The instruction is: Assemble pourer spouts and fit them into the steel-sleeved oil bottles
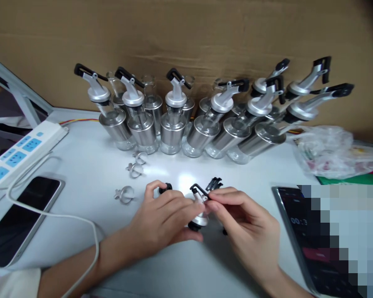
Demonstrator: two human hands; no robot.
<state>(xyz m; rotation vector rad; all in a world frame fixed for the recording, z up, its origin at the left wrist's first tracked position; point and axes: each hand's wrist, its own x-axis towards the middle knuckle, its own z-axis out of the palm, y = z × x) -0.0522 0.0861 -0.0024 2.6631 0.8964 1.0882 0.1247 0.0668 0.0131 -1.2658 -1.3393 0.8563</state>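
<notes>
Cupping the base of a pourer spout [199,207] near the front edge of the table [90,165], the left hand [161,219] grips its silver collar, fingers curled round it. Its long axis tilts up and back, black lever on top. From the right, the right hand [245,219] pinches that lever end between thumb and fingertips. Both hands touch it; the left covers the spout's lower half, so its stopper is barely visible.
</notes>
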